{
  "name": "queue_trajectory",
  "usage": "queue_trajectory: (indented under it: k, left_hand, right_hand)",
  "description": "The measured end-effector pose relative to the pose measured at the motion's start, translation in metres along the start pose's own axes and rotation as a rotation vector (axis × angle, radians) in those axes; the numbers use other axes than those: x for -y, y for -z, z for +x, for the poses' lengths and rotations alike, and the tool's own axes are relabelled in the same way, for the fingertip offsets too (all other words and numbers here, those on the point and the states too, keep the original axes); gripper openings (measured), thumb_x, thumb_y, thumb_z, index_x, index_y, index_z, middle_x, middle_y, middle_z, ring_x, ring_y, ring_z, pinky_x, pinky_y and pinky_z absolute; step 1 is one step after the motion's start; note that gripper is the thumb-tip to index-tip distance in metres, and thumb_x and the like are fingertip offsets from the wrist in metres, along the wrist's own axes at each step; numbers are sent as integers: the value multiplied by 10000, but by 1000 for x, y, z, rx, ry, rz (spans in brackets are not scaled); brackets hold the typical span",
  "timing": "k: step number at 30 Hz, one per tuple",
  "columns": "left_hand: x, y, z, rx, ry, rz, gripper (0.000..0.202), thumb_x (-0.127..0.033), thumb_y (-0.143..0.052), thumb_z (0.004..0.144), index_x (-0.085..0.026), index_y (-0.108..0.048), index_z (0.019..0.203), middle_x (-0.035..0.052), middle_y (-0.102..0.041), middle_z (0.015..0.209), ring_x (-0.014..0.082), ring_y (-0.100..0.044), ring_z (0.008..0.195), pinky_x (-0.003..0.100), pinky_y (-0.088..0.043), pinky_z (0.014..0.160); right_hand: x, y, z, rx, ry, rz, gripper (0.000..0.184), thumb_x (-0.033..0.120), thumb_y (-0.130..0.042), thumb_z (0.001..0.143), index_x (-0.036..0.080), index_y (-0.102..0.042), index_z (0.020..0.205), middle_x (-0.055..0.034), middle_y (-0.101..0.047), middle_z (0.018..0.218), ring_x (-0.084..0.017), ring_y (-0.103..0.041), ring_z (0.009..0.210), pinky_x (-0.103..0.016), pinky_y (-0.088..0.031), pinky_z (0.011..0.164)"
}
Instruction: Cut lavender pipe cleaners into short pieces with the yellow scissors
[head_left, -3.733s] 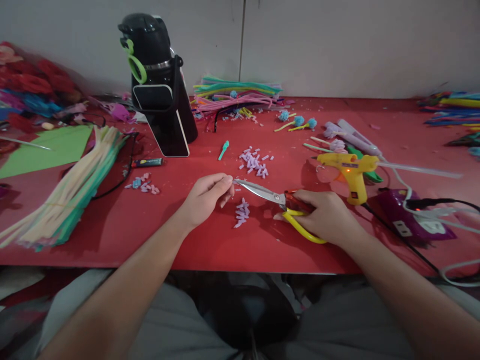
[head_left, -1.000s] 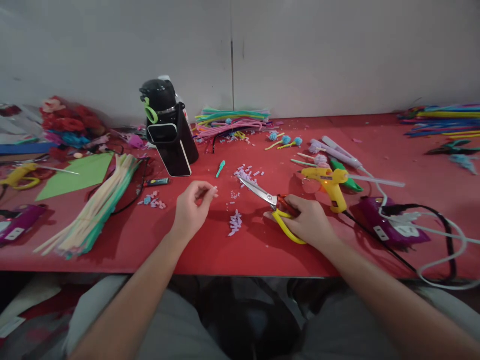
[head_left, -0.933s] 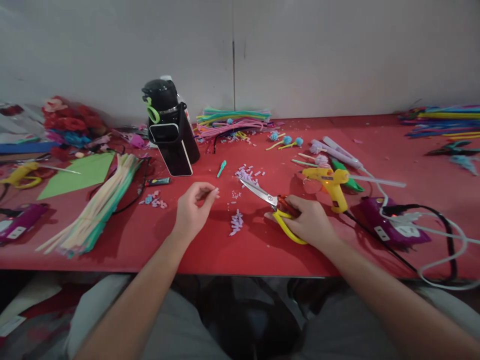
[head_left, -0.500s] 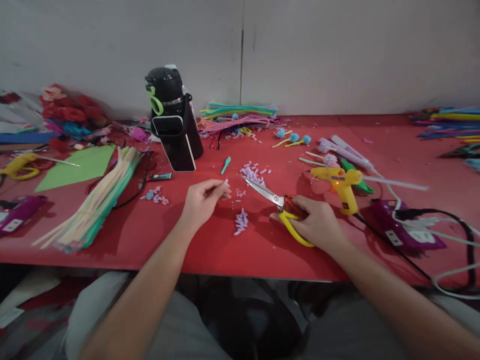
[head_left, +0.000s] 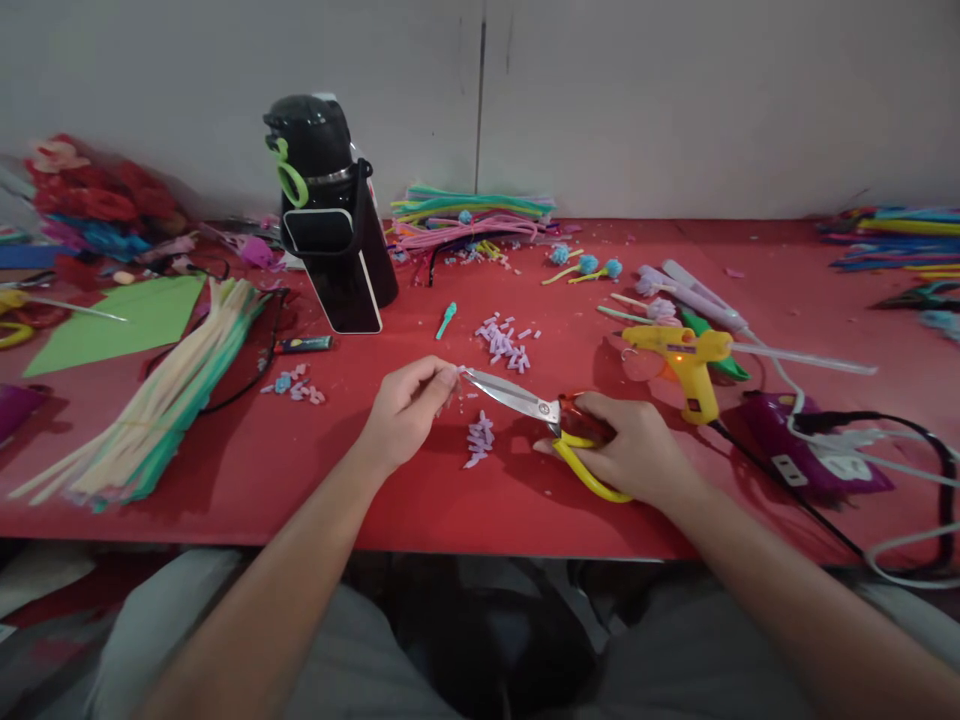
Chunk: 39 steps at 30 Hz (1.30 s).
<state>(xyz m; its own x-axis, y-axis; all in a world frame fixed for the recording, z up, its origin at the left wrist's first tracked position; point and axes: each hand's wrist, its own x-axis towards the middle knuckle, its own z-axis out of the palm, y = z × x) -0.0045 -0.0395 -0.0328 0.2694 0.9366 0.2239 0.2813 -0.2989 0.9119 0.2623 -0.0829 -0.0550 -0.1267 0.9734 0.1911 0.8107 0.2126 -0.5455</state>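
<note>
Pinches tiny lilac piece [head_left: 462, 371] in left hand [head_left: 409, 402]; grips red-and-yellow-handled scissors [head_left: 544, 408] in right hand [head_left: 637, 448], with blade tips [head_left: 475, 377] at left pinch, near lilac cuttings [head_left: 481, 434].

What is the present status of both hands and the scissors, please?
Right hand holds scissors. Left hand pinches small purple piece at scissors' tips. Purple pile on near side, another beyond.

From my remote post I record craft workspace; home or commercial, I cannot tell. Grounds: red tabletop [head_left: 420, 505] against pale wall [head_left: 637, 110]; yellow glue gun [head_left: 688, 360], indicator lit; purple power block [head_left: 814, 460] with cords [head_left: 946, 500]; scissors [head_left: 517, 397]; bundled fuzzy stems [head_left: 165, 400]; lilac clippings [head_left: 504, 345] in two piles; blue-headed stems [head_left: 587, 265].
</note>
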Motion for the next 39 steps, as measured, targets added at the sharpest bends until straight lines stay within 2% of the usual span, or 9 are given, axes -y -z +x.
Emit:
queue_trajectory:
  k: [15, 20, 24, 28, 39]
  left_hand:
    - [1, 2, 2, 17, 6, -173, 290, -369, -585, 916, -161, -621, 717, -4, -531, 603, 104, -463, 555, 248, -351, 535]
    - [2, 2, 2, 9, 3, -145, 292, -356, -577, 925, -163, -602, 708, -14, -505, 599, 99, -444, 555, 251, -336, 540]
    - [2, 2, 1, 10, -5, -118, 279, -349, -572, 928, -165, -604, 719, -20, -493, 598, 100, -436, 554, 261, -326, 544]
    - [0, 2, 1, 5, -18, -91, 281, -337, -565, 928, -167, -600, 707, -24, -479, 593, 99, -425, 554, 262, -317, 544]
    - [3, 1, 2, -8, 4, -105, 277, -353, -571, 931, -166, -619, 732, -26, -469, 588, 97, -411, 548, 260, -308, 537]
  right_hand:
    - [-2, -3, 2, -22, 17, -54, 590, 764, -620, 709, 219, -416, 609, 19, -466, 537, -112, -405, 500, -259, -294, 509]
    - [-2, -3, 1, -20, 7, -48, 587, 767, -606, 719, 220, -419, 617, 21, -457, 539, -112, -400, 502, -258, -288, 511]
    - [0, -1, 1, -5, -15, -42, 608, 774, -620, 695, 227, -367, 614, 27, -427, 524, -108, -352, 503, -256, -262, 501]
    - [0, 0, 2, 14, -36, -47, 624, 806, -608, 671, 227, -384, 610, 26, -420, 527, -108, -314, 512, -256, -265, 500]
    - [-1, -3, 2, -40, -14, -58, 615, 797, -600, 694, 213, -437, 597, 21, -447, 529, -106, -363, 505, -254, -278, 506]
